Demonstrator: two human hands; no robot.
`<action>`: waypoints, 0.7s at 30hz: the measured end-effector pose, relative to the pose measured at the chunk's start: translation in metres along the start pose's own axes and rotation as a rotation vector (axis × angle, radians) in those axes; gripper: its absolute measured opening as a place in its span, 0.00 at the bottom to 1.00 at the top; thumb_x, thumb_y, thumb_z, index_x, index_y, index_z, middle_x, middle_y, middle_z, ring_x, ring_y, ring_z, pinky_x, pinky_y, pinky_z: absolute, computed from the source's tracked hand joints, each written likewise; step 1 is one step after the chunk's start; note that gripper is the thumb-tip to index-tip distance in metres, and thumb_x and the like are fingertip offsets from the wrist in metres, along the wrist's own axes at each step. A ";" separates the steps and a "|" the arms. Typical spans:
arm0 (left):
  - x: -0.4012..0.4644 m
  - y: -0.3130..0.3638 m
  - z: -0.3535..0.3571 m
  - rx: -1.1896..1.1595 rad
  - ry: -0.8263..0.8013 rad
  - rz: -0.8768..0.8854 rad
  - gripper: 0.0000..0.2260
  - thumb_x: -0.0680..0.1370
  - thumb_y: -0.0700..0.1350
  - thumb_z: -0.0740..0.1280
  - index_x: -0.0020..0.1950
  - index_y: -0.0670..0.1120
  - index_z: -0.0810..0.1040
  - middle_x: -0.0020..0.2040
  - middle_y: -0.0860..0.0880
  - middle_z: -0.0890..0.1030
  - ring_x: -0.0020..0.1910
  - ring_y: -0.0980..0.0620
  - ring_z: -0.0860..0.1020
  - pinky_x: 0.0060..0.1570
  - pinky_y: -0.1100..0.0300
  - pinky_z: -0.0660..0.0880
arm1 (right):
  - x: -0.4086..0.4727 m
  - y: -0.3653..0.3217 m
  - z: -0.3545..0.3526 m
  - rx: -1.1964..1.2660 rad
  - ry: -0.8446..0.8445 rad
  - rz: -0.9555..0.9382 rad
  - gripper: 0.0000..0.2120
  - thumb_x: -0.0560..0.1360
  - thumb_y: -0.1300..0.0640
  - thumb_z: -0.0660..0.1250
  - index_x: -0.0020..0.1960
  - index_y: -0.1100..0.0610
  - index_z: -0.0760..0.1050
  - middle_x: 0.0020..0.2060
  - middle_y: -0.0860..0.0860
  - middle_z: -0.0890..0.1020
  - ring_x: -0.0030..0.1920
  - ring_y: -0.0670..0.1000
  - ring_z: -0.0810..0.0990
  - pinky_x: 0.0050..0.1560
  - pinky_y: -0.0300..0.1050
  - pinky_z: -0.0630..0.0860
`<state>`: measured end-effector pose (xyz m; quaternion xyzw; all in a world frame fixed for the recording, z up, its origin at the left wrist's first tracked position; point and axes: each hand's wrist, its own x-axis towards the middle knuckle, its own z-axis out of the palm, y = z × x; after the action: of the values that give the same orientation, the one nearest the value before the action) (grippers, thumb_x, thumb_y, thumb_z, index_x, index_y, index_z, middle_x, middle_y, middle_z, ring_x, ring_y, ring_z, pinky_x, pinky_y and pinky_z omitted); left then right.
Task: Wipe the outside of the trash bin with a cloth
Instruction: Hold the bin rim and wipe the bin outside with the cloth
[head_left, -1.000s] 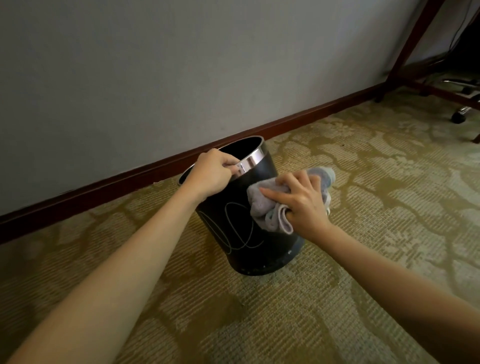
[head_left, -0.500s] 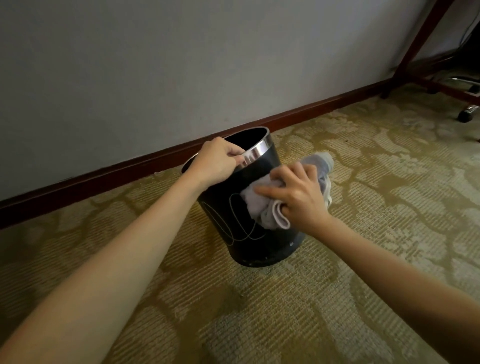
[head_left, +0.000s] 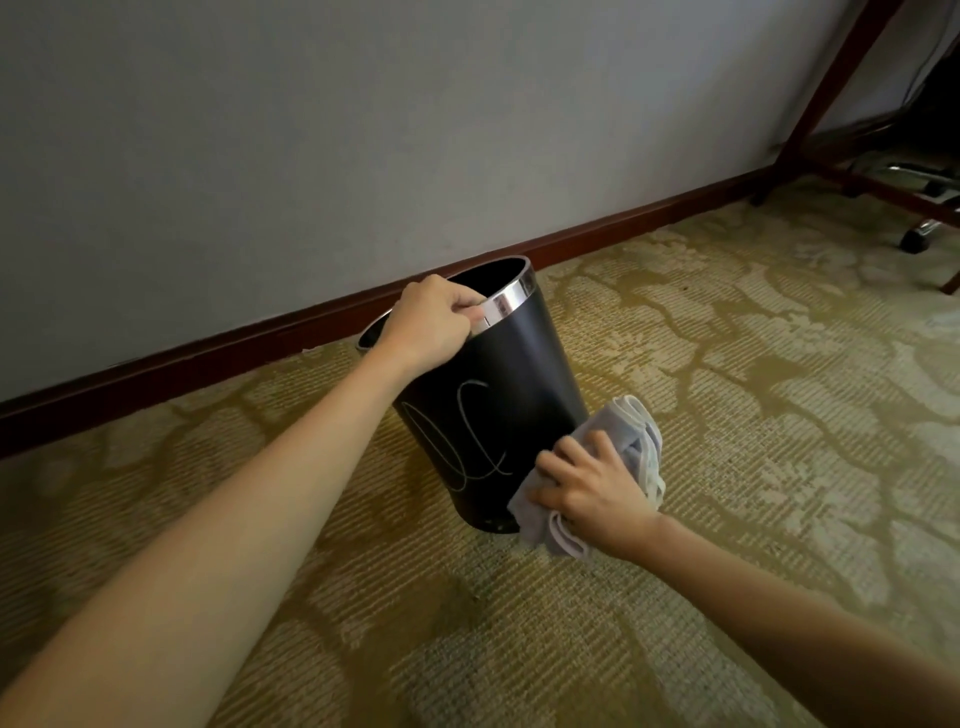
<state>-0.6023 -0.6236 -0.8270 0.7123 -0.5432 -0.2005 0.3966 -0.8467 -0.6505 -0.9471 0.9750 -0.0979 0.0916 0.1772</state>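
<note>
A black trash bin (head_left: 511, 384) with a shiny metal rim and a thin white line drawing stands on the carpet, tilted a little toward the wall. My left hand (head_left: 434, 325) grips the metal rim on the near side. My right hand (head_left: 592, 488) holds a bunched grey cloth (head_left: 631, 447) against the bin's lower right side, close to the base. The cloth hides part of the bin's bottom edge.
Patterned green and tan carpet (head_left: 727, 415) covers the floor. A grey wall with a dark red baseboard (head_left: 208, 358) runs just behind the bin. At the far right stand dark red table legs (head_left: 826, 98) and an office chair's wheeled base (head_left: 924, 228).
My right hand has slid the cloth down the bin's side, from the upper middle to near the base. My left hand keeps its grip on the rim.
</note>
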 end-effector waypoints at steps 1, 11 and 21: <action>0.001 0.001 0.001 0.002 -0.007 0.017 0.10 0.79 0.44 0.63 0.52 0.51 0.84 0.44 0.55 0.83 0.46 0.59 0.79 0.48 0.60 0.74 | 0.003 0.004 -0.001 0.002 0.011 0.022 0.08 0.67 0.56 0.71 0.45 0.47 0.81 0.44 0.49 0.75 0.45 0.54 0.72 0.43 0.51 0.62; -0.016 -0.069 -0.047 -0.017 -0.073 0.047 0.10 0.81 0.47 0.59 0.59 0.57 0.76 0.55 0.60 0.80 0.56 0.66 0.74 0.55 0.63 0.69 | -0.007 0.010 0.007 0.059 0.014 0.121 0.15 0.68 0.57 0.61 0.50 0.45 0.79 0.46 0.49 0.75 0.45 0.54 0.72 0.43 0.53 0.66; -0.026 -0.070 -0.005 -0.020 -0.060 0.173 0.11 0.81 0.48 0.58 0.52 0.52 0.81 0.46 0.53 0.82 0.50 0.56 0.78 0.53 0.61 0.70 | -0.024 0.013 0.009 0.145 -0.069 0.205 0.14 0.60 0.61 0.74 0.43 0.45 0.82 0.43 0.49 0.76 0.43 0.53 0.74 0.41 0.52 0.69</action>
<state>-0.5638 -0.5912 -0.8828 0.6523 -0.6125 -0.1920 0.4030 -0.8720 -0.6621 -0.9559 0.9727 -0.1963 0.0827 0.0926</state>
